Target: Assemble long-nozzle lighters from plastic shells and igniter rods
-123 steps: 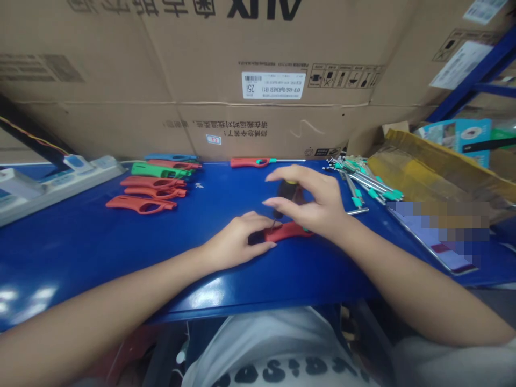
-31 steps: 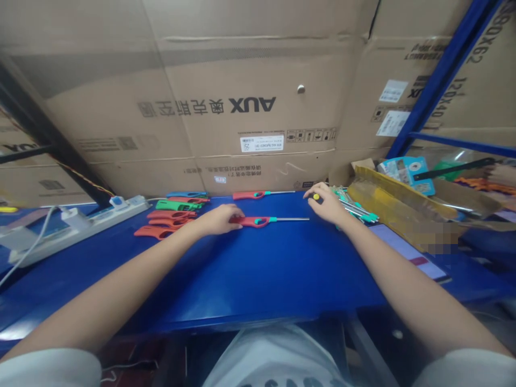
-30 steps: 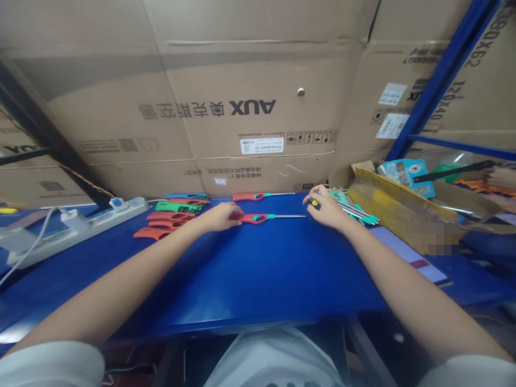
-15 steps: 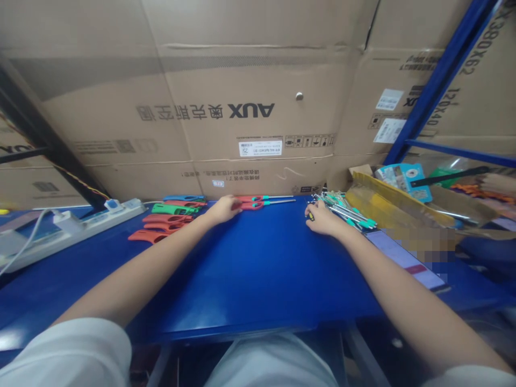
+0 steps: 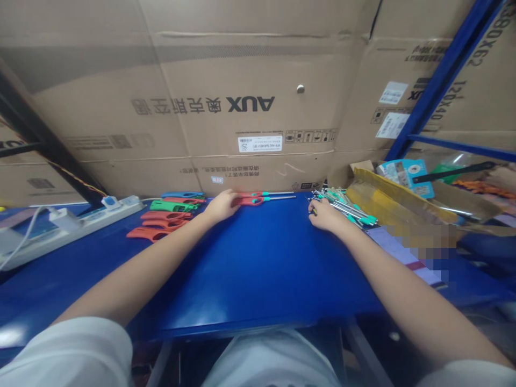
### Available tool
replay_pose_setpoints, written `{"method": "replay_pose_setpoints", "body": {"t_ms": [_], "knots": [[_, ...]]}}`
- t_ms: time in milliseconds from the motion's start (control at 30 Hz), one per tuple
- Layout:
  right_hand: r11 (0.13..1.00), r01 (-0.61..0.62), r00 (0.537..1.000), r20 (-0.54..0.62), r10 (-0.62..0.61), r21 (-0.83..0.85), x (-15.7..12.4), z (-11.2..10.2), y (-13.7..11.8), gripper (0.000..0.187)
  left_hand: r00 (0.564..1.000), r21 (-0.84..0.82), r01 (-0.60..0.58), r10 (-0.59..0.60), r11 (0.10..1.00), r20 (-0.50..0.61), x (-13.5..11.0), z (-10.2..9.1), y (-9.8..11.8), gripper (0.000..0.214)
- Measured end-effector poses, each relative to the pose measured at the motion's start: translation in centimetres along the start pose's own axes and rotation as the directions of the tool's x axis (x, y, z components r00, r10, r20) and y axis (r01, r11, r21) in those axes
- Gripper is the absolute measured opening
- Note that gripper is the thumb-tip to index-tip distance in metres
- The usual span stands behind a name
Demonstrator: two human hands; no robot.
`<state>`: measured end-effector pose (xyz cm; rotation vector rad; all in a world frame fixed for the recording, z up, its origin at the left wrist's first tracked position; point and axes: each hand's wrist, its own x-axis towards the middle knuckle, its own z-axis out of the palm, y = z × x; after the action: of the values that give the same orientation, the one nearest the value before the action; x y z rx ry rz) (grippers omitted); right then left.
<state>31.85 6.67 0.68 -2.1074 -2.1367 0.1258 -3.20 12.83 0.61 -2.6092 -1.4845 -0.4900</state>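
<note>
At the back of the table, my left hand [image 5: 223, 206] has its fingers closed at the handle end of a red long-necked lighter [image 5: 253, 201]. A second red lighter lies just behind it; both have teal collars and thin metal rods pointing right. My right hand [image 5: 323, 215] is closed on a small black and yellow thing [image 5: 314, 212], mostly hidden by the fingers. It rests beside a pile of metal rods with teal ends [image 5: 350, 208]. Left of my left hand lie several loose handles: orange-red [image 5: 149, 233], green [image 5: 171, 206] and blue [image 5: 183, 195].
A large cardboard sheet [image 5: 201, 64] stands behind the blue table [image 5: 250, 269]. At left lies a white power strip [image 5: 92, 223] with plugs. On the right are a yellow-taped carton [image 5: 397, 196], a phone-like flat panel [image 5: 397, 250] and a blue metal post [image 5: 447, 80].
The view has tipped slightly downward. My right hand has turned a little, so less of the black and yellow thing shows. My left hand stays at the red lighter.
</note>
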Motion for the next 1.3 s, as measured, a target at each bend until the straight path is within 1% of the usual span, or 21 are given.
{"method": "replay_pose_setpoints", "body": {"t_ms": [100,200,267,400,467,533,600,667,767,867,1000,1133,1300], "knots": [[0.999,-0.022,1.000,-0.009,0.021,-0.033,-0.4,-0.4,0.0,0.027,1.000,0.054,-0.016,0.016,0.998,0.007,-1.1,-1.1,0.3,0.040],[0.998,0.002,0.999,-0.032,-0.004,-0.062,-0.5,-0.5,0.1,0.026,1.000,0.105,-0.015,0.014,0.994,0.010,-2.6,-3.0,-0.2,0.034],[0.996,0.034,0.997,-0.070,-0.040,-0.078,-0.5,-0.4,0.2,0.024,1.000,0.144,0.025,-0.025,0.989,0.002,-3.7,-4.6,-1.3,0.032],[0.991,0.097,0.978,-0.179,-0.111,-0.088,-0.3,0.0,-0.2,0.028,0.989,0.253,0.136,-0.144,0.958,0.016,-5.8,-7.2,-4.6,0.035],[0.978,0.197,0.946,-0.248,-0.207,-0.067,-0.3,0.3,-0.6,0.028,0.980,0.305,0.178,-0.197,0.936,0.032,-6.6,-7.8,-6.0,0.041],[0.938,0.343,0.882,-0.326,-0.341,-0.053,-0.3,0.7,-1.1,0.024,0.972,0.337,0.198,-0.228,0.920,0.051,-7.1,-8.0,-6.9,0.043],[0.882,0.468,0.809,-0.375,-0.453,-0.056,-0.4,1.2,-1.5,0.021,0.968,0.350,0.205,-0.242,0.914,0.066,-7.4,-7.8,-7.3,0.040],[0.838,0.543,0.768,-0.371,-0.522,-0.058,-0.5,1.5,-1.9,0.021,0.967,0.345,0.205,-0.245,0.916,0.075,-7.4,-7.5,-7.5,0.036],[0.792,0.609,0.732,-0.354,-0.583,-0.045,-0.6,1.8,-2.2,0.020,0.968,0.322,0.198,-0.236,0.926,0.085,-7.3,-6.8,-7.5,0.036],[0.767,0.641,0.715,-0.342,-0.609,-0.026,-0.5,2.0,-2.1,0.020,0.970,0.307,0.192,-0.228,0.932,0.086,-7.3,-6.2,-7.5,0.039],[0.756,0.654,0.712,-0.335,-0.617,-0.005,-0.3,2.0,-1.8,0.019,0.970,0.306,0.194,-0.229,0.932,0.081,-7.2,-5.7,-7.6,0.037],[0.753,0.658,0.717,-0.314,-0.622,0.010,-0.4,2.0,-1.8,0.019,0.969,0.295,0.200,-0.233,0.934,0.080,-7.2,-5.6,-7.7,0.034],[0.760,0.649,0.738,-0.276,-0.615,0.042,-0.6,1.8,-2.0,0.019,0.971,0.263,0.209,-0.233,0.942,0.061,-7.2,-6.0,-7.5,0.032]]}}
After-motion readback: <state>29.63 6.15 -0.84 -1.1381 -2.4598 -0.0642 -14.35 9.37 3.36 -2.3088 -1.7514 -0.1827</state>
